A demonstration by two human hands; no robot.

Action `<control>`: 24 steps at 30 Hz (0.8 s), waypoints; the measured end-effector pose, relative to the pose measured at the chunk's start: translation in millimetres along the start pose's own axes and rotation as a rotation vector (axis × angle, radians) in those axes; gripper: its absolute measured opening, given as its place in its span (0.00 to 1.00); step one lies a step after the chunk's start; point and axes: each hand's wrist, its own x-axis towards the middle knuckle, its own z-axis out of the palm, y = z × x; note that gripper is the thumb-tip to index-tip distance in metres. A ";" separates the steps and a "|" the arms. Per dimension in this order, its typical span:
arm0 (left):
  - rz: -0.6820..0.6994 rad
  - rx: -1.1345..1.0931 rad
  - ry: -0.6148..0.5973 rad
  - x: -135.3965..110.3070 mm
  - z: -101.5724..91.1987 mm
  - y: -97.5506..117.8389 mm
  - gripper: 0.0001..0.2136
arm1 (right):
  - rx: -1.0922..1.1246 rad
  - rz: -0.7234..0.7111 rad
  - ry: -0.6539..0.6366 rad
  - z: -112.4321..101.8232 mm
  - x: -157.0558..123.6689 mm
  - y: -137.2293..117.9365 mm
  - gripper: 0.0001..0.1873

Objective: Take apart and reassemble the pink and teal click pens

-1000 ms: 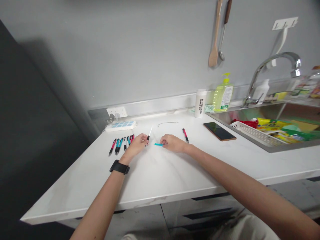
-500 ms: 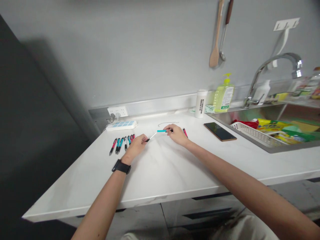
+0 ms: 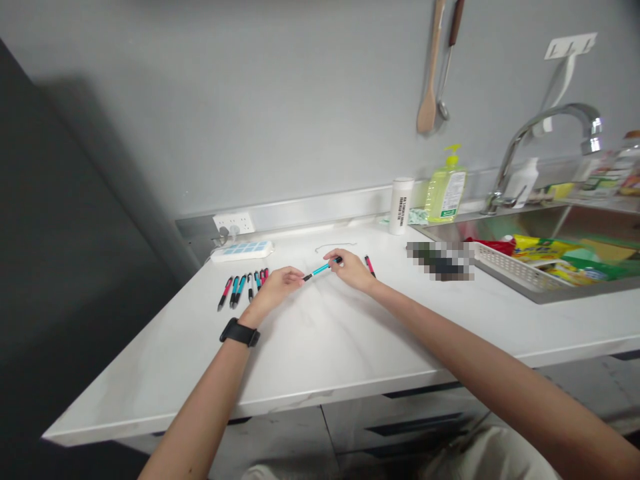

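Observation:
A ballpoint pen (image 3: 321, 269) with a teal barrel and black ends spans the gap between my hands, tilted above the counter. My right hand (image 3: 351, 269) is closed around its upper black end. At the pen's lower black grip, my left hand (image 3: 280, 287) pinches with its fingertips; the very tip is hidden there. Beside my left hand lies a row of pens (image 3: 241, 291) in red, teal and white with black grips. Just behind my right hand rests a red and black pen (image 3: 369, 266), partly covered by the hand.
The white counter (image 3: 320, 360) carries a power strip (image 3: 243, 251) at the back left and a thin wire-like strand (image 3: 335, 247). Rightward stand a white canister (image 3: 401, 207), a yellow soap bottle (image 3: 447, 190) and a pixelated object (image 3: 440, 261). The sink (image 3: 545, 297) holds a white basket and packets.
My left hand has moved the black grip up against the teal barrel. The thin white refill that showed between the two parts is now covered, and the pen forms one piece.

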 end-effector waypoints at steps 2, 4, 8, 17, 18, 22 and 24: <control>-0.045 -0.101 -0.018 -2.5 1.0 3.4 0.14 | 0.153 0.069 0.012 0.9 1.9 1.1 0.08; -0.067 -0.143 -0.032 -5.2 1.8 6.2 0.16 | 0.315 0.146 0.023 0.7 3.5 0.9 0.09; -0.110 -0.212 0.009 -8.5 4.8 10.2 0.17 | 0.537 0.213 0.063 -3.2 4.0 -4.0 0.15; -0.204 -0.331 -0.051 -8.3 17.3 14.5 0.17 | 0.674 0.181 0.021 -10.7 2.7 -12.5 0.20; -0.202 -0.342 -0.054 -8.7 17.5 15.0 0.17 | 0.679 0.186 0.016 -11.4 2.7 -12.6 0.21; -0.190 -0.379 -0.072 -10.8 15.9 17.4 0.18 | 0.706 0.192 -0.024 -14.5 1.4 -14.9 0.24; -0.202 -0.388 -0.074 -11.7 15.3 18.6 0.18 | 0.734 0.198 -0.039 -15.6 0.5 -17.4 0.25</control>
